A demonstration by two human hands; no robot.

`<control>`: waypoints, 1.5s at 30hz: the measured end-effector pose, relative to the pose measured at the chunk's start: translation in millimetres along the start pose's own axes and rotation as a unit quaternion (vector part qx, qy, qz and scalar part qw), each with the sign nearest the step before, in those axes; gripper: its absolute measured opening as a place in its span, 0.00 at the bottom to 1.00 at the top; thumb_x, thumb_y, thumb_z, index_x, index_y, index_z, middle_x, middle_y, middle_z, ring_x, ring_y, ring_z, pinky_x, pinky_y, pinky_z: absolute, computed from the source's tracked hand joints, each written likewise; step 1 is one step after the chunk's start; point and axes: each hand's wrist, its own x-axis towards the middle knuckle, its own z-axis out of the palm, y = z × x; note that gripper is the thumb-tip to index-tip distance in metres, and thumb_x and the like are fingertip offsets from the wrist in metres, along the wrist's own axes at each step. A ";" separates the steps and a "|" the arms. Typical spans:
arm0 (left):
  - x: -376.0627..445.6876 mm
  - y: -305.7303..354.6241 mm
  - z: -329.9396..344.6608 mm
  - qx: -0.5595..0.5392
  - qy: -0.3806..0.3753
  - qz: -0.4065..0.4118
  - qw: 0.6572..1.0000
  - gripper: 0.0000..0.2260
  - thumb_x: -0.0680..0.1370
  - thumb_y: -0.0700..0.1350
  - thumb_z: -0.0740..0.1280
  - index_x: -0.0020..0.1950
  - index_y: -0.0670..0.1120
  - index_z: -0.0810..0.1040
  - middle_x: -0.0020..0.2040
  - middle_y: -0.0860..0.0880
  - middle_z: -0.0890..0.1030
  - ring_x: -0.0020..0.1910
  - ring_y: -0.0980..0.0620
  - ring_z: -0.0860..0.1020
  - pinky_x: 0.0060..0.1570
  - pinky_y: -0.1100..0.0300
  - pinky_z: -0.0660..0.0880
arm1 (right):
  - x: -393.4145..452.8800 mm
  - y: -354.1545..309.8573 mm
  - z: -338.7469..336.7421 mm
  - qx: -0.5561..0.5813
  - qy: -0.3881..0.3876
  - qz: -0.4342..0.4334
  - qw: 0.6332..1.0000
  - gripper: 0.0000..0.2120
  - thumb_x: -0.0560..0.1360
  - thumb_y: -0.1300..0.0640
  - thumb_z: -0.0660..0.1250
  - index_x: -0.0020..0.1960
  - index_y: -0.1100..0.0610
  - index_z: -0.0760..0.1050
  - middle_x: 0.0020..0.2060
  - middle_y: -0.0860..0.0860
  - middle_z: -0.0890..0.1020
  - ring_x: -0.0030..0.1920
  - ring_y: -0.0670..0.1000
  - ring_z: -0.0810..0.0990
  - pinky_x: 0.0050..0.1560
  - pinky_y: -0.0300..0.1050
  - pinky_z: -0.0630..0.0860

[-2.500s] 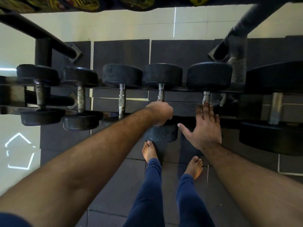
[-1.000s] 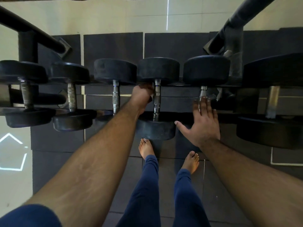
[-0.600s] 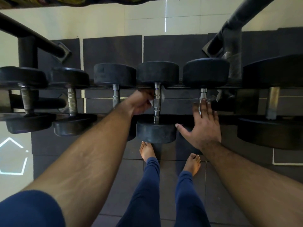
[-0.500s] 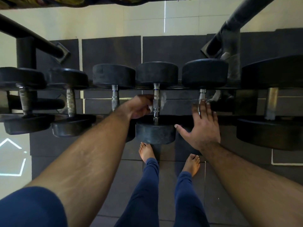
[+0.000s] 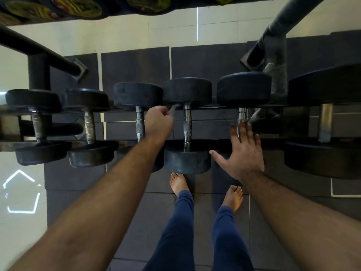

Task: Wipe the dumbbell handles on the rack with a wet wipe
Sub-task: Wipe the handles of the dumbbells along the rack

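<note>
1. Rack [image 5: 224,109] of black dumbbells seen from above, lying side by side across two rails, handles running away from the viewer.
2. Left hand [image 5: 159,124] curled in a loose fist between the third dumbbell handle [image 5: 140,124] and the fourth dumbbell handle [image 5: 187,124], up near the far heads. Knuckles face up.
3. Wet wipe [image 5: 173,112] pinched at the fingertips of that hand; a small grey-white flap pokes out toward the fourth handle, just under the far head [image 5: 188,90]. Cannot tell whether the wipe touches the metal; it looks just beside it.
4. Right hand [image 5: 243,153] flat and spread, palm down, thumb out to the left. It rests on the near end of the fifth dumbbell [image 5: 244,89]; fingertips reach the lower part of its chrome handle [image 5: 241,113].
5. Fourth handle bare chrome, free of both hands along its length; its near head [image 5: 187,160] sits between the two forearms.
6. Two smaller dumbbells at left with duller, worn handles [image 5: 88,127]. A much larger dumbbell [image 5: 324,122] at right edge.
7. Dark rubber floor tiles [image 5: 134,71] below the rack. Bare feet [image 5: 178,182] and blue leggings [image 5: 175,231] beneath the near rail.
</note>
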 end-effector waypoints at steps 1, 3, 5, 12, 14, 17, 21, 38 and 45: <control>-4.2 4.0 5.1 0.008 0.024 -0.009 1.000 0.15 0.79 0.47 0.70 0.33 0.45 0.76 0.29 0.53 0.76 0.31 0.54 0.77 0.31 0.59 0.71 | 0.5 -0.3 -0.5 0.000 0.002 0.001 1.000 0.57 0.73 0.17 0.49 0.88 0.54 0.51 0.87 0.57 0.46 0.87 0.59 0.44 0.84 0.65 0.54; -12.5 19.8 14.1 0.013 0.038 -0.024 0.999 0.07 0.76 0.37 0.64 0.39 0.44 0.77 0.35 0.51 0.78 0.41 0.47 0.80 0.38 0.55 0.75 | 0.6 -1.0 -1.6 -0.002 0.002 -0.002 1.000 0.57 0.72 0.17 0.49 0.87 0.54 0.52 0.87 0.58 0.47 0.87 0.60 0.46 0.84 0.65 0.54; -22.8 34.2 26.7 0.064 0.018 -0.009 0.998 0.07 0.76 0.33 0.64 0.46 0.42 0.79 0.42 0.47 0.82 0.47 0.44 0.81 0.45 0.54 0.76 | 0.5 -1.6 -1.8 -0.003 0.001 -0.003 1.000 0.56 0.72 0.17 0.50 0.87 0.54 0.52 0.87 0.58 0.47 0.87 0.60 0.46 0.84 0.65 0.54; -66.6 16.9 18.6 0.443 -0.190 0.216 0.849 0.12 0.80 0.35 0.65 0.63 0.43 0.78 0.56 0.43 0.84 0.51 0.41 0.84 0.50 0.48 0.81 | -0.2 -0.4 -5.4 0.002 -0.007 0.000 1.000 0.56 0.72 0.18 0.52 0.88 0.53 0.49 0.87 0.57 0.45 0.87 0.60 0.46 0.84 0.64 0.53; -66.0 16.3 3.7 0.474 -0.262 0.216 0.813 0.14 0.79 0.35 0.67 0.62 0.46 0.81 0.54 0.45 0.85 0.52 0.43 0.84 0.53 0.50 0.82 | -0.2 0.4 -4.9 0.004 -0.008 -0.002 1.000 0.56 0.72 0.18 0.52 0.88 0.53 0.50 0.87 0.57 0.45 0.87 0.60 0.46 0.84 0.64 0.53; -45.2 21.2 -4.7 0.388 -0.175 0.305 0.852 0.23 0.77 0.32 0.66 0.68 0.49 0.81 0.63 0.47 0.83 0.60 0.44 0.83 0.58 0.50 0.80 | 0.4 0.5 -3.4 0.008 -0.005 -0.003 1.000 0.55 0.72 0.20 0.54 0.87 0.53 0.52 0.87 0.57 0.47 0.86 0.61 0.47 0.84 0.65 0.53; -19.4 9.2 16.7 0.388 -0.064 0.465 0.793 0.24 0.78 0.36 0.55 0.72 0.39 0.78 0.67 0.40 0.82 0.60 0.37 0.83 0.58 0.44 0.82 | 0.4 0.8 -2.1 -0.002 -0.005 -0.004 1.000 0.54 0.72 0.21 0.55 0.86 0.54 0.55 0.87 0.58 0.49 0.86 0.61 0.49 0.84 0.65 0.53; -84.2 73.7 1.9 -0.043 -0.293 0.057 0.954 0.20 0.73 0.27 0.60 0.49 0.46 0.87 0.47 0.42 0.88 0.41 0.51 0.84 0.40 0.60 0.81 | -22.7 70.7 -39.5 -0.035 -0.033 -0.141 0.989 0.47 0.76 0.23 0.49 0.87 0.51 0.57 0.87 0.55 0.54 0.87 0.56 0.48 0.85 0.65 0.47; -145.0 116.8 104.1 -0.451 -0.175 -0.174 0.858 0.21 0.77 0.27 0.57 0.59 0.43 0.83 0.49 0.43 0.87 0.41 0.48 0.85 0.36 0.56 0.80 | -3.1 182.1 -59.2 -0.116 -0.017 -0.175 0.978 0.40 0.80 0.31 0.54 0.80 0.56 0.71 0.84 0.58 0.63 0.84 0.61 0.61 0.79 0.69 0.63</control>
